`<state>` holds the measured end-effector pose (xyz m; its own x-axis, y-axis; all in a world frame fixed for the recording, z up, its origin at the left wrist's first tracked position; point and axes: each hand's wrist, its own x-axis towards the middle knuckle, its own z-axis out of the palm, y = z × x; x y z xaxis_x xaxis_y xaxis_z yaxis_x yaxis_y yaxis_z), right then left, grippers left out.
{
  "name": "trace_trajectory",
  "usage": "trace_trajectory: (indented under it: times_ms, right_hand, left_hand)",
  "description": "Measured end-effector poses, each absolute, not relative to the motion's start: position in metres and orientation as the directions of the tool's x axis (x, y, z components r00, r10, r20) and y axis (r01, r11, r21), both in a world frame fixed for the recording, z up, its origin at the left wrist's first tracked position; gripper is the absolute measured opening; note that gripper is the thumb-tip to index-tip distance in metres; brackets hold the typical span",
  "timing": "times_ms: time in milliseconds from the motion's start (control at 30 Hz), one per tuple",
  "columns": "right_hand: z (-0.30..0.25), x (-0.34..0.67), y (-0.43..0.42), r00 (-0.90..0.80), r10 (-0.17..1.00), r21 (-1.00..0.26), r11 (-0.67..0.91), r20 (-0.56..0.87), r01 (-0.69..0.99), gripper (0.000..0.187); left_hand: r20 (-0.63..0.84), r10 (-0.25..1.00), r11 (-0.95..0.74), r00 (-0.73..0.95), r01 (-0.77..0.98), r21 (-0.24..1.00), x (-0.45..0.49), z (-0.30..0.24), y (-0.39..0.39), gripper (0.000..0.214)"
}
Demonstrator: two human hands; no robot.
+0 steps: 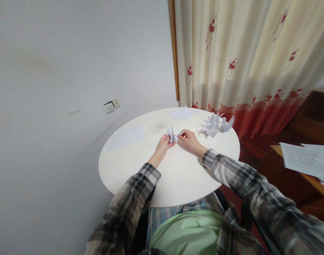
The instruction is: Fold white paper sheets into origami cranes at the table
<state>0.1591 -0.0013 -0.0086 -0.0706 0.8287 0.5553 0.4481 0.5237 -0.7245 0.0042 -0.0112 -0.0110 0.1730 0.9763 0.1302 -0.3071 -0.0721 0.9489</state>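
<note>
Between my two hands, over the middle of the round white table [175, 173], is a folded white paper crane [172, 135] with pointed parts sticking up. My left hand [165, 142] grips its left and lower side, fingers closed on the paper. From the right, my right hand [188, 139] pinches a thin pointed end of the same crane between thumb and fingers. The fine folds under my fingertips are too small to make out. To the right of my right hand lies a pile of folded paper cranes [212, 125].
White paper sheets [127, 137] lie at the table's left side, and more paper pieces [181, 113] at its far edge. A wall with a socket [109, 108] stands on the left. Behind the table hangs a flowered curtain [231, 53]. Printed papers [305, 159] rest on wooden furniture at right.
</note>
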Motion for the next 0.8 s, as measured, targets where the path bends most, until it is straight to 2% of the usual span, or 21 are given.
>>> trace_trajectory:
  times_ms: [433,800]
  right_hand:
    - [-0.0065,0.1590,-0.0032,-0.114,0.798,-0.675,0.567,0.591,0.472,0.002]
    - [-0.0073,0.1592,-0.0025,-0.113,0.806,-0.682,0.558,0.581,0.473,0.004]
  left_hand:
    - [0.114,0.973,-0.064,0.200,-0.240,0.969,0.0042,-0.0111,-0.0120,0.018]
    - [0.109,0.973,-0.064,0.205,-0.213,0.975,0.0057,-0.0090,-0.0135,0.020]
